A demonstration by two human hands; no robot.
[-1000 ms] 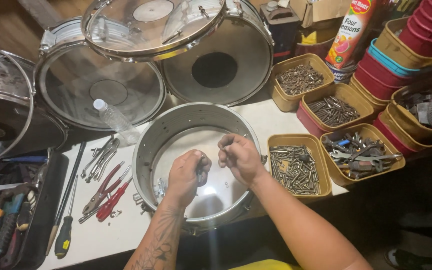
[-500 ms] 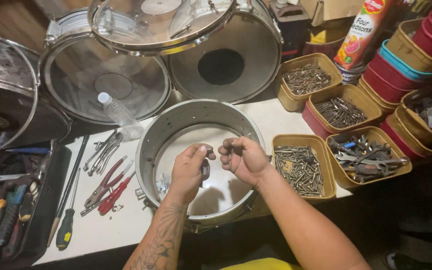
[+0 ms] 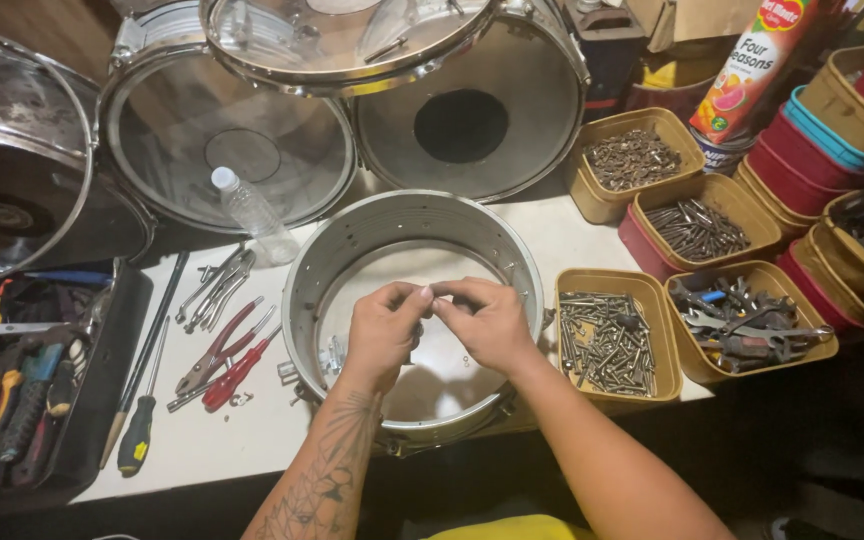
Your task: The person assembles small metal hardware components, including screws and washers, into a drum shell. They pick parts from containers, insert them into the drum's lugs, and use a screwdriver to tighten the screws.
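A bare metal snare drum shell [image 3: 337,250] lies open side up on the white table [image 3: 232,440]. Both my hands hover over its middle. My left hand [image 3: 382,330] and my right hand [image 3: 487,320] meet fingertip to fingertip, pinching a small metal part that is too small to make out. Small loose hardware lies inside the shell near its left wall [image 3: 332,355].
Red-handled pliers [image 3: 222,355], wrenches [image 3: 214,280], a screwdriver [image 3: 137,440] and a plastic bottle [image 3: 250,212] lie left of the shell. A tool tray [image 3: 12,390] sits far left. Tubs of screws [image 3: 607,340] and tools [image 3: 742,320] stand right. Drums [image 3: 232,140] stand behind.
My hands have come together, fingertips now touching over the shell's middle. The camera has shifted slightly; the shell has stayed put.
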